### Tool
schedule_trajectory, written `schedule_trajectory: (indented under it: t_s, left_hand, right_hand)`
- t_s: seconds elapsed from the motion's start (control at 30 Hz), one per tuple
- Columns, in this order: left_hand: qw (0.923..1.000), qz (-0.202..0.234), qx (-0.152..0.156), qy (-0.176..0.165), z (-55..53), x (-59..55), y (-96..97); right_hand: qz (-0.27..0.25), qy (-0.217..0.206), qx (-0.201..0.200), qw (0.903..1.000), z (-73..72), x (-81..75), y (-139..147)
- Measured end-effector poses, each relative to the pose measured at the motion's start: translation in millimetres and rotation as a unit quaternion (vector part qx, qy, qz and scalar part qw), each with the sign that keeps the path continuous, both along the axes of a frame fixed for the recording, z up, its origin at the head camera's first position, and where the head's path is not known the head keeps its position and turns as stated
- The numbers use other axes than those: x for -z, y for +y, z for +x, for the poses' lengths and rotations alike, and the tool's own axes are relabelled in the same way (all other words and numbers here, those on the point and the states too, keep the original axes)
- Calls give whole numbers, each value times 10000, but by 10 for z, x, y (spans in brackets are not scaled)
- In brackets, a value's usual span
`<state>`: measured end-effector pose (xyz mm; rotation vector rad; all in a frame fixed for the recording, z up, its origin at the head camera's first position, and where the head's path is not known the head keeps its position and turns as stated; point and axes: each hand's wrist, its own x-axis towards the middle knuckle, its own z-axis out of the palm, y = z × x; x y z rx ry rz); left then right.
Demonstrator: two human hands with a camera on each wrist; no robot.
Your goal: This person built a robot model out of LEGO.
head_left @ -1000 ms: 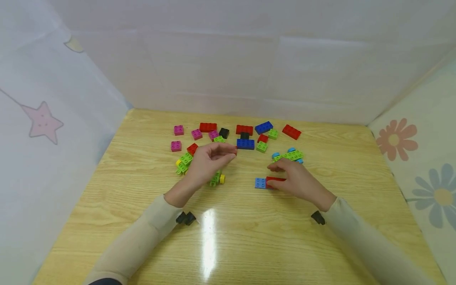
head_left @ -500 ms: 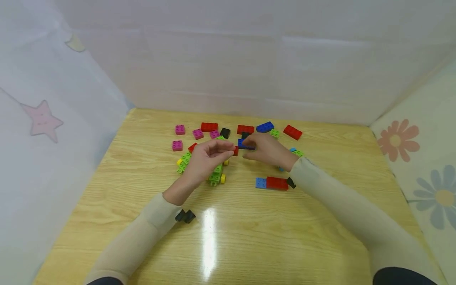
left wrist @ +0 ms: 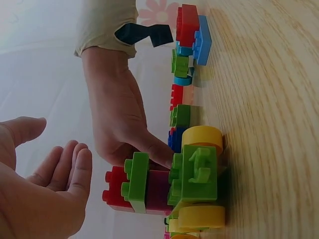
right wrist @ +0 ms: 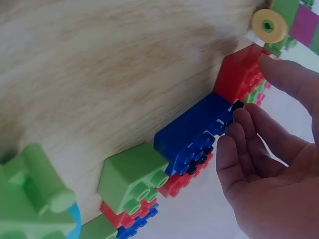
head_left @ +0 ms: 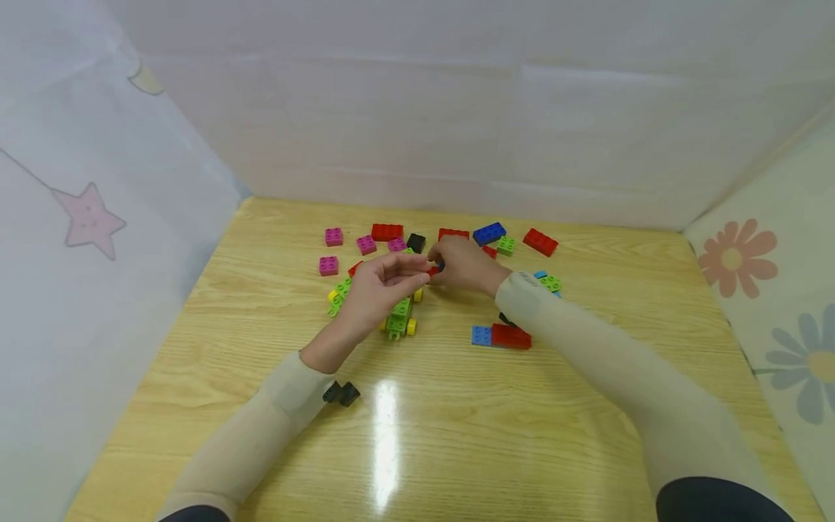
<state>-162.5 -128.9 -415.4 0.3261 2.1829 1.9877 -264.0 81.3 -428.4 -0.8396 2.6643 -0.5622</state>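
My left hand (head_left: 370,293) is held over a green wheeled toy car (head_left: 399,312), its fingers relaxed and nothing between them in the left wrist view. That car (left wrist: 199,174) has yellow wheels and carries a stack of magenta, green and red bricks (left wrist: 117,186). My right hand (head_left: 466,264) reaches in from the right, beside a red brick (right wrist: 237,72). In the right wrist view its thumb overlaps the brick's edge, and the loosely bent fingers lie on the other side. Just behind the brick stands a dark blue brick (right wrist: 192,132).
Pink bricks (head_left: 329,265), red bricks (head_left: 388,232), a black brick (head_left: 415,242) and a blue brick (head_left: 489,233) lie along the back. A red brick (head_left: 511,336) sits on a light blue one (head_left: 481,335). A green piece with blue wheels (head_left: 551,283) is partly behind the right sleeve.
My right hand has left the red brick on the light blue one and moved left and away from me to the small red brick. My left hand has stayed nearly still.
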Motion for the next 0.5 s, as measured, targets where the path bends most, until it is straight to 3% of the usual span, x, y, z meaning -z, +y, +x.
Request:
schedule_trajectory:
  t_s: [0.27, 0.3, 0.5]
  left_hand:
    - [9999, -159, -8, -61, 14, 3, 9]
    - [9998, -199, 16, -25, 22, 9, 20]
    - [9941, -805, 615, 382, 148, 102, 197]
  right_hand:
    - [215, -79, 25, 9997, -30, 83, -15]
    - [174, -42, -41, 9998, -101, 182, 19]
    - [319, 94, -88, 9994, -57, 166, 47]
